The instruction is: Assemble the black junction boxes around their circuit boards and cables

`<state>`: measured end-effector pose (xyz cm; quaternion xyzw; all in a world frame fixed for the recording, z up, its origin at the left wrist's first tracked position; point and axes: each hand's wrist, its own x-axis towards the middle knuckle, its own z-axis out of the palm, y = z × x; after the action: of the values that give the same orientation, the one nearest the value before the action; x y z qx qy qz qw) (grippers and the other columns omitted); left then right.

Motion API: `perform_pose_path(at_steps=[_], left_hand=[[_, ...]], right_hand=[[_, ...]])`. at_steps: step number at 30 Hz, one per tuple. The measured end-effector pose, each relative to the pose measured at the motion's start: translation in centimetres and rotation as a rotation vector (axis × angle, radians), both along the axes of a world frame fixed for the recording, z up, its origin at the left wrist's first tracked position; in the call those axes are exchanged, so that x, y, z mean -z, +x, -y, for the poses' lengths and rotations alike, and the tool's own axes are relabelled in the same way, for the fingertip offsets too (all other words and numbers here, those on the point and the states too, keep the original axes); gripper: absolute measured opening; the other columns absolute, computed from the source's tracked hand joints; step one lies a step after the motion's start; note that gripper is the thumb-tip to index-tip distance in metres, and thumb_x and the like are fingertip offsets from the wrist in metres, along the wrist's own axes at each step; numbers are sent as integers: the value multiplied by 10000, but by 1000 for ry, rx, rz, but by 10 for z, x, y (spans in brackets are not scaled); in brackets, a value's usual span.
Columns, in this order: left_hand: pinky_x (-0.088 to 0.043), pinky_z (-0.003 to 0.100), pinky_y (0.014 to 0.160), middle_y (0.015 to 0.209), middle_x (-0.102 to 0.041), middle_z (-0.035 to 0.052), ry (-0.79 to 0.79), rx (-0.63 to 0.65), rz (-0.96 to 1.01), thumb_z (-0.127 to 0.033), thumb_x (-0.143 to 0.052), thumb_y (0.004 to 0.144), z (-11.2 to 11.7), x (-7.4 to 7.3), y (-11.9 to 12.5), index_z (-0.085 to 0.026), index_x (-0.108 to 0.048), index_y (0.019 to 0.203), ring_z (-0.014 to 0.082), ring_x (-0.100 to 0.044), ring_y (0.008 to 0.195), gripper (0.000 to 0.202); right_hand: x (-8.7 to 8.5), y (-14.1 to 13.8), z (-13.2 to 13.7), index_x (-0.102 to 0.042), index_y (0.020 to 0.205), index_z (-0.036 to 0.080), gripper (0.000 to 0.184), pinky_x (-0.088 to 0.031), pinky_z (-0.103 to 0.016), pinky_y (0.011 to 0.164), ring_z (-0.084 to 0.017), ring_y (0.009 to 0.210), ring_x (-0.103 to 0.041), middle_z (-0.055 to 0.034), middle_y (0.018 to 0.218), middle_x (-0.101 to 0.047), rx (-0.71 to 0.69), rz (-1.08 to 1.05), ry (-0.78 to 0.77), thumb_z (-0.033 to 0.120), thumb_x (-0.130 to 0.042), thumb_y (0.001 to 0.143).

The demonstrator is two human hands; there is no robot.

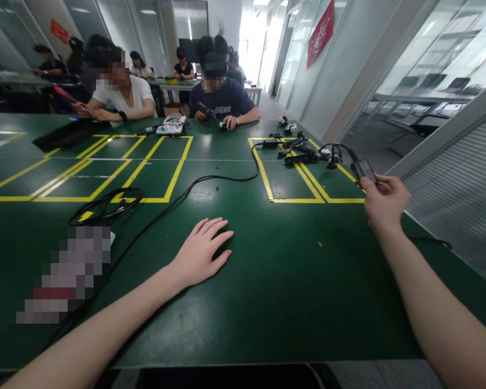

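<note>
My left hand [200, 249] lies flat on the green table [267, 270], fingers stretched out and slightly apart, holding nothing. My right hand [384, 200] is out at the table's right edge, fingers pinched on a small dark adapter block [363, 169] with a black cable running from it. That cable leads back to a pile of black chargers and plugs [303, 151] inside a yellow-taped box. A long black cable [194, 186] snakes across the table between the taped boxes, passing just beyond my left hand.
A coiled black cable [105, 208] lies at the left, near a blurred-out object [68, 273]. Yellow tape marks rectangles [146, 173] on the tabletop. Two people sit across the table, with a white device [170, 125] between them. More people sit behind.
</note>
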<state>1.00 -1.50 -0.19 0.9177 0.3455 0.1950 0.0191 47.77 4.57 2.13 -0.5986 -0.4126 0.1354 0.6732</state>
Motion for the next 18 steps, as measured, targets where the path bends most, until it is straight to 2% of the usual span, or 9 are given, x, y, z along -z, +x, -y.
perform_pose_path(at_steps=[2,5,7,10,14,18], left_hand=[[-422,587,1223,1496,-619,164,-12,2,2,-327,-571,1037,0,0,0,-178,-667,1359,336,-541,1439,367],[-428,580,1219,1479,-632,159,-30,1,16,-326,-577,1035,0,1,-1,-181,-678,1344,333,-549,1431,355],[-431,579,1216,1469,-638,159,-41,0,25,-324,-585,1032,1,0,-1,-180,-685,1334,334,-555,1424,350],[-443,585,1202,1458,-645,160,-52,0,28,-327,-589,1030,1,1,-2,-179,-689,1328,339,-562,1413,348],[-470,591,1176,1459,-644,169,-75,6,20,-322,-584,1032,1,1,-2,-169,-688,1332,348,-564,1408,353],[-467,582,1183,1472,-638,157,-94,13,15,-326,-571,1040,1,1,-3,-183,-684,1340,337,-556,1419,351]], right_hand=[[6,0,2,-620,841,247,303,-529,-401,725,-291,934,-677,-65,905,-720,147,110,-69,359,-840,665],[14,-4,4,-694,813,214,281,-525,-460,841,-313,903,-682,-80,841,-732,184,253,-231,315,-862,612],[18,-5,4,-740,877,220,278,-523,-466,849,-325,891,-691,-94,885,-756,186,414,-387,338,-849,651],[21,-3,4,-766,1052,226,348,-523,-435,774,-345,909,-704,-126,1036,-780,201,673,-581,411,-787,758],[25,0,2,-752,1183,214,456,-504,-399,706,-348,909,-707,-139,1102,-779,190,802,-631,460,-755,799],[29,4,0,-756,1174,196,449,-512,-403,730,-331,865,-701,-136,1015,-774,173,798,-623,483,-713,832]])
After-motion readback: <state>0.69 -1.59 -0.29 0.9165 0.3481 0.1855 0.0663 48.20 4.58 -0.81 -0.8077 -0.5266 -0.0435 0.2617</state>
